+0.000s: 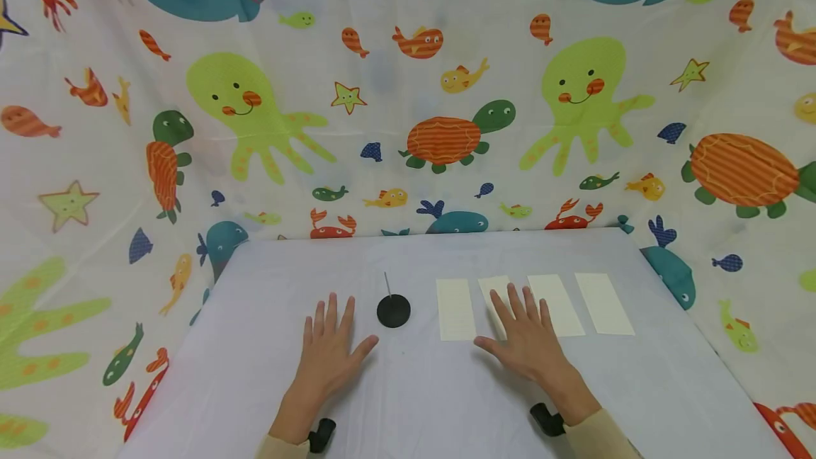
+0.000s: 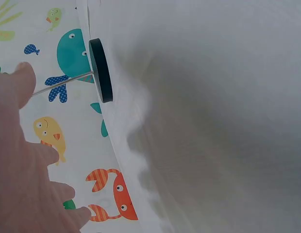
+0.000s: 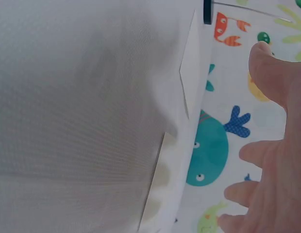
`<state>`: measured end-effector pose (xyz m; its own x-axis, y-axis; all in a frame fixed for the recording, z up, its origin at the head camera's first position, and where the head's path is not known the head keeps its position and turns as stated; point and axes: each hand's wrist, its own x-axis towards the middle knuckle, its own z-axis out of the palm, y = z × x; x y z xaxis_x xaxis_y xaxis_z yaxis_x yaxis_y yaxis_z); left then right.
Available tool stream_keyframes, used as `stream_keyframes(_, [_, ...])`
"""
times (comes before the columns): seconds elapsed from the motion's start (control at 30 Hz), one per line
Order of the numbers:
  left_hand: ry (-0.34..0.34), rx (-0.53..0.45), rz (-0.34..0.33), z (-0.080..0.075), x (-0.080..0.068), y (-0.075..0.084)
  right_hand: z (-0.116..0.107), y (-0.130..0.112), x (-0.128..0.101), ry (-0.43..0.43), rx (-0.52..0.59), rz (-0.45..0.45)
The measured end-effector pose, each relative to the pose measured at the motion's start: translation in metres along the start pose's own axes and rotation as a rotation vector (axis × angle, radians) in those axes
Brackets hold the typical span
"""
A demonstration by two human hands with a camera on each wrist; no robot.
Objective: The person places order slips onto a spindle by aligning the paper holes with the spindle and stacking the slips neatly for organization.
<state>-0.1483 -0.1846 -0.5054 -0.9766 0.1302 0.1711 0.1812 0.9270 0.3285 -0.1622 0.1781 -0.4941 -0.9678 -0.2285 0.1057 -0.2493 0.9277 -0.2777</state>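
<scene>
Plenty of bare table (image 1: 408, 402) between the two flat hands, only real snag is the spike stand (image 1: 393, 309) just off the left hand (image 1: 329, 351) thumb, plus paper slips (image 1: 554, 303) around the right hand (image 1: 524, 337) fingertips.

- Honestly nothing to read anywhere here: no words, numbers, brands or labels.
- The four paper slips (image 1: 534, 305) on the right of the table look blank on the side facing up.
- The black spike stand (image 1: 393, 309) has no marking I can make out.
- The sea-creature cloth (image 1: 408, 91) at the far side is only pictures, no lettering.
</scene>
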Motion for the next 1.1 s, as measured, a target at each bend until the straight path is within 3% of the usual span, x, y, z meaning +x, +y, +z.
stream_keyframes(0.47, [0.004,-0.074,0.030,0.005,0.012,0.006,0.007,-0.001,0.012,-0.034,0.064,-0.041])
stream_keyframes(0.7, [0.036,-0.183,0.057,0.011,0.019,0.008,0.004,-0.005,0.021,-0.068,0.085,-0.055])
stream_keyframes(1.1, [-0.032,-0.374,-0.035,0.012,0.037,0.020,0.005,-0.008,0.040,-0.080,0.208,-0.055])
